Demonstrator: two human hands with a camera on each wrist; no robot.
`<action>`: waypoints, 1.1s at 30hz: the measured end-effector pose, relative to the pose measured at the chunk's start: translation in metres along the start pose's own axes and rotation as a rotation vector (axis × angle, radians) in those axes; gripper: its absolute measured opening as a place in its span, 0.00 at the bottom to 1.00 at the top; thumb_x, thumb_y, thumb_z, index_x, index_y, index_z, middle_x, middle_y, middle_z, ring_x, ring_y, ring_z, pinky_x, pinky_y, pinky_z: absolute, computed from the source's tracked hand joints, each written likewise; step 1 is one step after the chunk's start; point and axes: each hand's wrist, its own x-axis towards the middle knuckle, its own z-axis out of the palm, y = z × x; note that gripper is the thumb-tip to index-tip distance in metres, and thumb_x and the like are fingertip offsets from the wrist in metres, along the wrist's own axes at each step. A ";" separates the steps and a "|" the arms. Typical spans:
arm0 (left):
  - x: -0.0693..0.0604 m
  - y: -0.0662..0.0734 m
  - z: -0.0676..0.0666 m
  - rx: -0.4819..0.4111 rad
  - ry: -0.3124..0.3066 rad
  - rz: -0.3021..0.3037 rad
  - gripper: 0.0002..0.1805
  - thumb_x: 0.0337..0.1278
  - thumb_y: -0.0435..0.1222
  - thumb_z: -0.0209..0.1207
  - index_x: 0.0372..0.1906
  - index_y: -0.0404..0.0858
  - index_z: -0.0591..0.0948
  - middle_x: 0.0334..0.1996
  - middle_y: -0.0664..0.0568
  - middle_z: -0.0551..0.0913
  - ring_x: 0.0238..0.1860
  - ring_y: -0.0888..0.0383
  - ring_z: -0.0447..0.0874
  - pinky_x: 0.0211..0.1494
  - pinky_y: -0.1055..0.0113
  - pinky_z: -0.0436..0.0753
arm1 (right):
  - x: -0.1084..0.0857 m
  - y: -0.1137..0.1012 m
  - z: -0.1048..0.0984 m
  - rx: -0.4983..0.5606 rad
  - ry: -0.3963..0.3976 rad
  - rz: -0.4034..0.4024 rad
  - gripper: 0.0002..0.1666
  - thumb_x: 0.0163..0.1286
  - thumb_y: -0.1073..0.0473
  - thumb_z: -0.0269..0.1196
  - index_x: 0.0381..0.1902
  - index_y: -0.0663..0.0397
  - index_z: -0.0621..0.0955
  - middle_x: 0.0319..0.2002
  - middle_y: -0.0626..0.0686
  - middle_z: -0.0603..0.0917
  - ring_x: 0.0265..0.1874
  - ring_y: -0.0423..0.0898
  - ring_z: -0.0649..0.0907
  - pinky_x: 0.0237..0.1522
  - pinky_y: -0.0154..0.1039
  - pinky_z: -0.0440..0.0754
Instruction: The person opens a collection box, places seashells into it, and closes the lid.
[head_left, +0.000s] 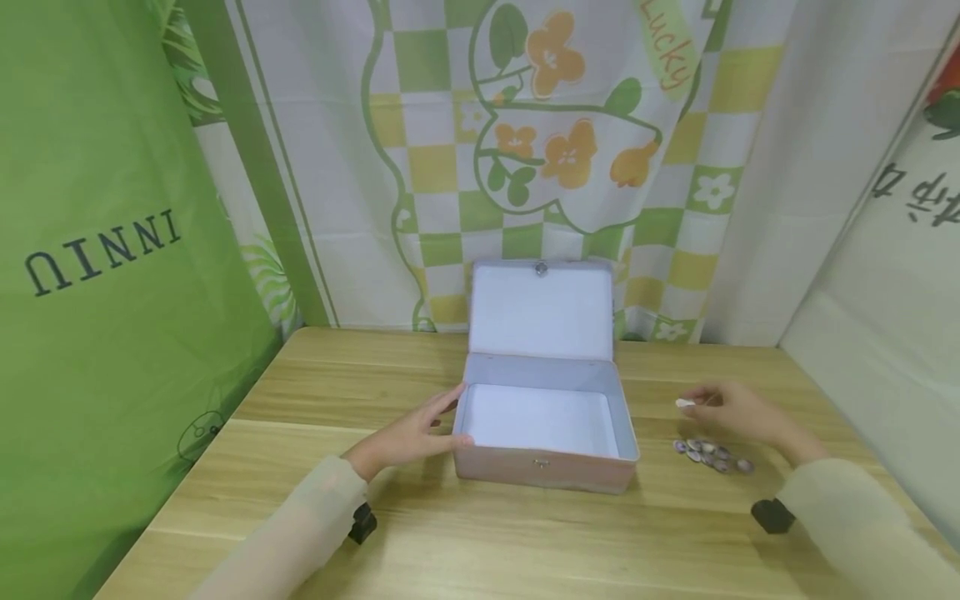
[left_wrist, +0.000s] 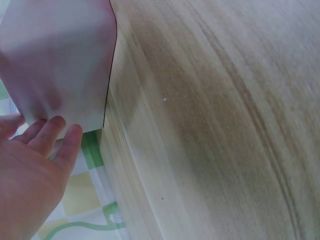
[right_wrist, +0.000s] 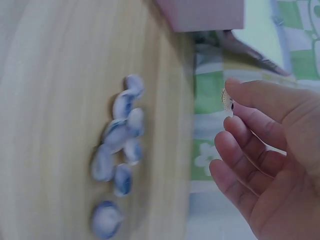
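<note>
A pink box (head_left: 546, 471) stands on the table with its lid (head_left: 542, 310) raised; its inside shows a bare pale floor. My left hand (head_left: 408, 433) touches the box's left side, fingers fairly straight and spread along the rim; in the left wrist view the fingertips of that hand (left_wrist: 37, 170) rest at the box wall (left_wrist: 60, 65). Right of the box, my right hand (head_left: 738, 410) pinches a small whitish shell (head_left: 685, 403) between thumb and finger, above the table. In the right wrist view the hand (right_wrist: 270, 145) holds the shell (right_wrist: 227, 101) at its fingertips.
Several shells (head_left: 705, 452) lie in a small heap on the wooden table (head_left: 540, 542), nearer me than my right hand; one (head_left: 744, 466) lies at the heap's right end. A patterned curtain (head_left: 450, 167) hangs behind the box, and a green cloth (head_left: 112, 333) hangs at the left.
</note>
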 end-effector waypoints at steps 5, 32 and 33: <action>0.000 0.001 0.000 0.007 0.004 -0.001 0.52 0.66 0.54 0.62 0.82 0.45 0.44 0.80 0.48 0.46 0.77 0.49 0.52 0.74 0.49 0.62 | 0.001 -0.020 -0.009 -0.020 0.034 -0.028 0.22 0.73 0.52 0.64 0.53 0.65 0.83 0.43 0.57 0.85 0.43 0.55 0.83 0.43 0.55 0.84; -0.001 0.005 0.000 -0.001 0.000 -0.007 0.52 0.65 0.54 0.63 0.82 0.46 0.44 0.80 0.49 0.45 0.77 0.49 0.50 0.75 0.49 0.61 | 0.057 -0.113 0.033 0.077 0.028 -0.260 0.16 0.69 0.55 0.69 0.49 0.59 0.86 0.39 0.48 0.84 0.38 0.44 0.83 0.41 0.37 0.84; -0.001 0.005 0.000 0.000 0.000 -0.006 0.52 0.65 0.54 0.63 0.82 0.46 0.44 0.80 0.49 0.45 0.77 0.49 0.50 0.75 0.50 0.61 | 0.059 -0.116 0.036 0.082 0.021 -0.266 0.16 0.68 0.55 0.69 0.49 0.59 0.86 0.39 0.48 0.85 0.38 0.44 0.83 0.41 0.37 0.84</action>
